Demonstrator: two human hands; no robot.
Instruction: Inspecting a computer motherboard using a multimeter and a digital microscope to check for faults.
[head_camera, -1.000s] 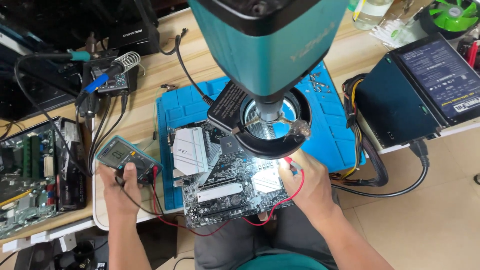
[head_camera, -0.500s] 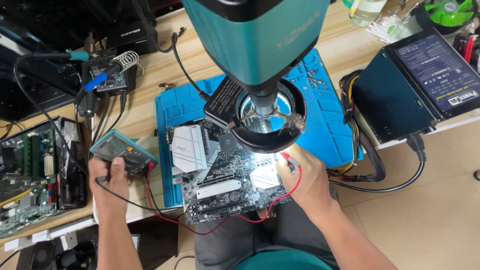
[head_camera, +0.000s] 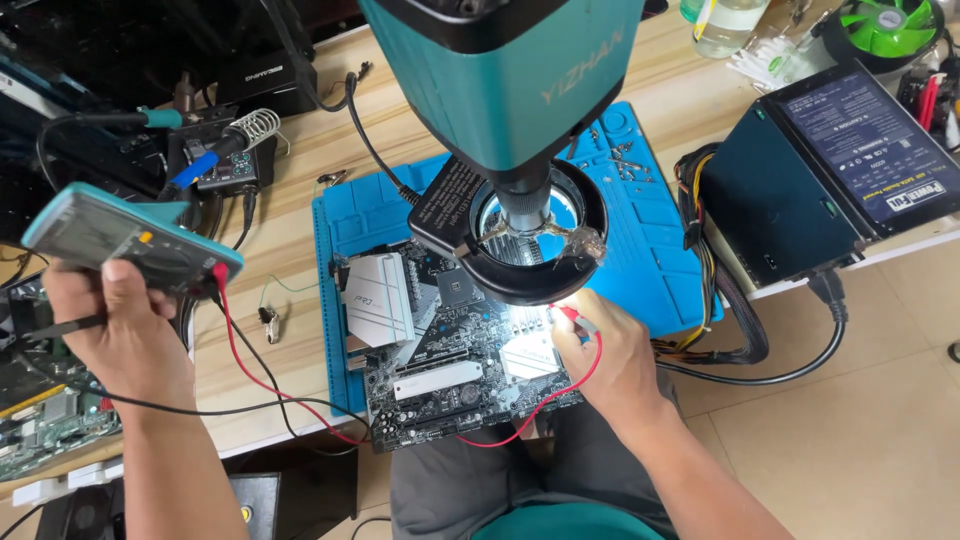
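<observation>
Lifted: one multimeter (head_camera: 120, 238) in left hand (head_camera: 125, 335); right hand (head_camera: 610, 365) seemingly pinches one red probe (head_camera: 572, 318).

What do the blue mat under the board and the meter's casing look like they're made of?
The blue mat looks like soft matte silicone or rubber: moulded compartments, no glare. The multimeter, held in the left hand, appears to have a teal rubbery casing around a grey plastic face, though the finish is hard to confirm. The motherboard is the usual dark laminate with metal heatsinks.

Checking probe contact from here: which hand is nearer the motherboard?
Right. The right hand rests over the motherboard's right edge holding the red probe; the left hand holds the multimeter up, well off to the board's left.
</observation>
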